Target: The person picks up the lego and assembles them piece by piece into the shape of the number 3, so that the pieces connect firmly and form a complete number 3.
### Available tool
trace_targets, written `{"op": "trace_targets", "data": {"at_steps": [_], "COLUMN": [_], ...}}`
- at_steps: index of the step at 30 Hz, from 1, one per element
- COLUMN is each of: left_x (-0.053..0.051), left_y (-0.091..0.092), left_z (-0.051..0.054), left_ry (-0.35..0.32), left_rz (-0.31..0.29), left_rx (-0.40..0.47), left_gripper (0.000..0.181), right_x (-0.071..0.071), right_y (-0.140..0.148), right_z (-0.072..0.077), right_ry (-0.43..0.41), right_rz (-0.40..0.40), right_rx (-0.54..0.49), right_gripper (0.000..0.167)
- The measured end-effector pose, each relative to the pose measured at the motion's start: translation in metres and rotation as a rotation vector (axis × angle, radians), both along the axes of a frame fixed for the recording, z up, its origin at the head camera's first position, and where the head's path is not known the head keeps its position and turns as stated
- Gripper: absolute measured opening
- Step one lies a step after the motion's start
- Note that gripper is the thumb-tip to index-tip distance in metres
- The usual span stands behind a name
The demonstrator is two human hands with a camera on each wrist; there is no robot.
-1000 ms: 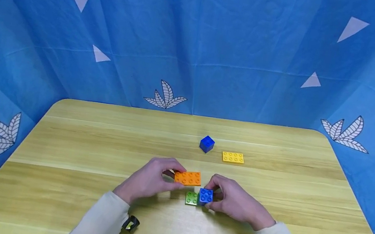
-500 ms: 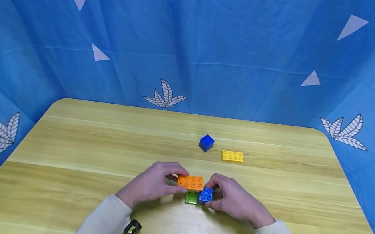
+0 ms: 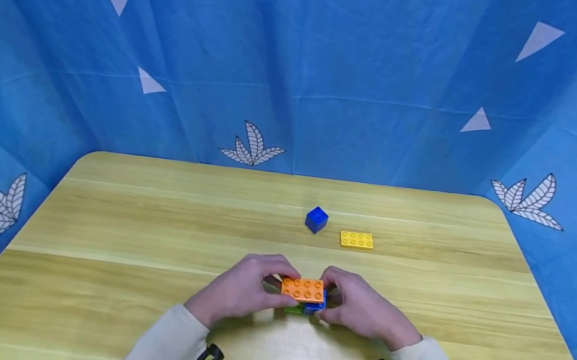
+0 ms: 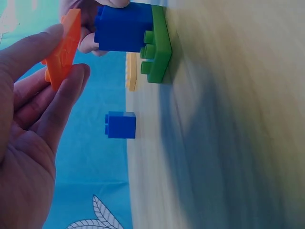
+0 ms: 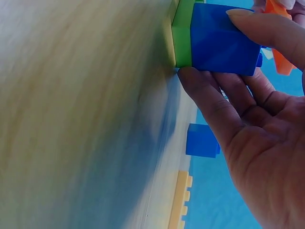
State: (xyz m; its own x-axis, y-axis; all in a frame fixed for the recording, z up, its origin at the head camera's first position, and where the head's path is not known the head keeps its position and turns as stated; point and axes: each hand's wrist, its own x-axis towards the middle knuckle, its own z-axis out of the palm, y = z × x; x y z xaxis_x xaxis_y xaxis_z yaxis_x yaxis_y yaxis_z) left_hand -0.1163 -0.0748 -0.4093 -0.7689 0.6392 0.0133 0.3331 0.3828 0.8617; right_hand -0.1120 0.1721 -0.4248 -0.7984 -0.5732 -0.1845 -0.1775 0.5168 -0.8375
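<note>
Pinching the orange brick between thumb and fingers, the left hand holds it above the near blue brick — overlapping in the head view, apart in the left wrist view. That wrist view bares studs on the green brick beneath — mostly hidden from above. The right hand pinches the near blue brick; beyond lie the far blue brick and yellow brick.

Below the head view's centre, an orange brick hangs studs-up above a blue brick on a green plate.
</note>
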Motion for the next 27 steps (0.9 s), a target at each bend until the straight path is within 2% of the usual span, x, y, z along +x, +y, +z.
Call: {"op": "trace_targets", "data": {"at_steps": [3,14,21,27], "left_x": [0.0,-0.001,-0.002,-0.002], "left_y": [0.004,0.009,0.011,0.013], "left_z": [0.001,-0.008,-0.006,-0.004], "left_ry": [0.017,0.045,0.097,0.16], "left_rz": [-0.017,-0.054,-0.059,-0.064], "left_rx": [-0.019,-0.021,-0.084,-0.15], "left_gripper": [0.032,0.029,0.028,0.03], "right_x": [0.0,0.001,0.001,0.001], "right_y": [0.001,0.0,-0.001,0.001], "right_z": [0.0,-0.001,-0.001,-0.002], "right_ry": [0.001,0.042,0.068,0.057], "right_rz": [0.002,0.008,0.01,0.019], "right_rx": [-0.005,0.012,0.023,0.017], "right_gripper": [0.029,0.029,0.029,0.029]}}
